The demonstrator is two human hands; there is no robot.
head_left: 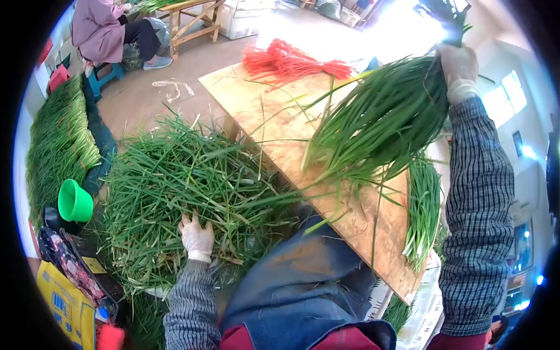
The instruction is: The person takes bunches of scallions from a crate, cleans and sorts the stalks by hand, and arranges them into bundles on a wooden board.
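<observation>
My right hand [458, 67], in a pale glove, is raised over the right side of the wooden board [350, 219] and closed round a large bunch of long green leaves [385, 111], which hangs down and to the left. My left hand [197, 236], gloved too, has its fingers spread on the front of a big loose heap of green leaves [175, 169]; no object shows in its grip. Red ties [286, 58] lie at the board's far edge. A neat bundle of green stalks [421, 210] rests along the board's right side.
Stacked green bundles [58, 137] lie at the left, beside a green bucket [75, 201] and a yellow bag [64, 303]. A person [108, 35] sits on a blue stool [105, 77] by a wooden table [195, 20]. White box [239, 20] behind.
</observation>
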